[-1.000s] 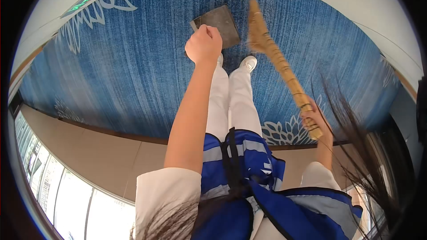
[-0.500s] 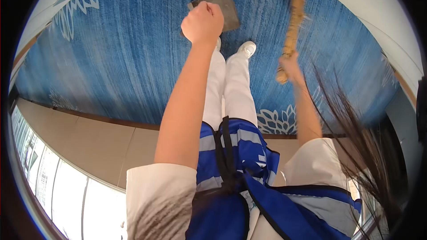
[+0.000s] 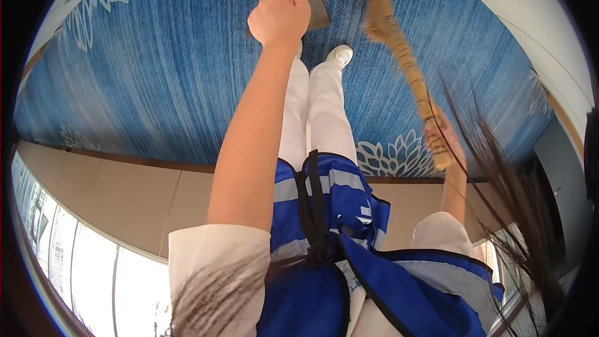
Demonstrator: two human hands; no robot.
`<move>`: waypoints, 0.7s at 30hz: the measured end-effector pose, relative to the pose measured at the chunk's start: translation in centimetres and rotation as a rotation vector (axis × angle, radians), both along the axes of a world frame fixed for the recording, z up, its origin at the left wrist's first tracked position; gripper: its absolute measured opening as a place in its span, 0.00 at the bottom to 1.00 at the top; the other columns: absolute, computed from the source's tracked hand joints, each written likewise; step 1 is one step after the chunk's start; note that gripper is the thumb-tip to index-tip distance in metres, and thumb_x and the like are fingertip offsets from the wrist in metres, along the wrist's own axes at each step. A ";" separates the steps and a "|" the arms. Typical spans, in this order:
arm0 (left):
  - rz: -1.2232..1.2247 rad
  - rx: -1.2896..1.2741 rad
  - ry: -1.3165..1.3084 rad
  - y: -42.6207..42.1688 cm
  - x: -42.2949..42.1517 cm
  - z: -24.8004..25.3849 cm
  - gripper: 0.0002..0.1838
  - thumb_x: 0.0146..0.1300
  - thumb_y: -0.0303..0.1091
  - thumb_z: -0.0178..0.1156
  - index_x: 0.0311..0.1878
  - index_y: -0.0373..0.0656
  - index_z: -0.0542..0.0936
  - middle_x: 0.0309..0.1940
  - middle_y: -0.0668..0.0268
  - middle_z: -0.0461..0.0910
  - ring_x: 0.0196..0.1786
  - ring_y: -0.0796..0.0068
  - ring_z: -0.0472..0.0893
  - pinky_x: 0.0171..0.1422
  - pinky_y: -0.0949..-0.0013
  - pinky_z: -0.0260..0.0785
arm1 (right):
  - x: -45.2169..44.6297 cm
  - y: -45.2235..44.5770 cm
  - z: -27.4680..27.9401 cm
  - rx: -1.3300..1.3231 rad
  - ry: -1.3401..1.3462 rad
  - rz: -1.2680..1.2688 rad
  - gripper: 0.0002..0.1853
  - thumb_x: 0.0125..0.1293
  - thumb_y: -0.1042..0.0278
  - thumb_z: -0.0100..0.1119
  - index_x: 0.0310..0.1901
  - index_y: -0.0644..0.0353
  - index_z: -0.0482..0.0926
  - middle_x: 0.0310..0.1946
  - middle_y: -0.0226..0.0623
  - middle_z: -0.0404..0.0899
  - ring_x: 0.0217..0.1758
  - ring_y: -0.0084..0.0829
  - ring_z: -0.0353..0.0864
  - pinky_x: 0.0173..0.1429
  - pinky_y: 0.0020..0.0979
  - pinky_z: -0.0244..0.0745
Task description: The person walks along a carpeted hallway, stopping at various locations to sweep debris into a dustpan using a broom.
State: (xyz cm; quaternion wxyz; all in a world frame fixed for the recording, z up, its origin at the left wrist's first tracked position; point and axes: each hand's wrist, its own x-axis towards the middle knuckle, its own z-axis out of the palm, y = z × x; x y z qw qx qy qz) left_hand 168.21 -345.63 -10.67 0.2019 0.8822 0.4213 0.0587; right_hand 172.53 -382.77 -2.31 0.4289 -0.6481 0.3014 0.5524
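Note:
My left hand (image 3: 279, 15) is a closed fist in front of a flat grey pan (image 3: 316, 6) near the floor at the upper middle. Whatever the fist grips is hidden behind it. My right hand (image 3: 445, 134) is wrapped round the lower end of a tan handle, bound with dark rings, of a short broom (image 3: 410, 68). The broom slants up and left, and its blurred, wider head is right of the pan, apart from it and above the blue carpet.
Blue patterned carpet (image 3: 187, 87) lies beneath my white shoe (image 3: 340, 55) and white-clad legs. A beige wall (image 3: 137, 193) and bright windows (image 3: 93, 268) are at the lower left. Dark hair strands (image 3: 505, 200) hang at the right.
The broom swung up and right, then came back down with its head toward the left. My right hand rose and lowered with it. My left fist stays in front of the pan.

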 end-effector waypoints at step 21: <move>-0.020 -0.006 0.058 -0.4 0.3 0.1 0.16 0.54 0.39 0.43 0.19 0.42 0.75 0.16 0.55 0.76 0.19 0.53 0.75 0.23 0.56 0.67 | -12.7 12.4 -8.3 0.067 -0.261 0.413 0.45 0.47 0.75 0.53 0.64 0.61 0.36 0.43 0.50 0.70 0.38 0.39 0.74 0.43 0.33 0.71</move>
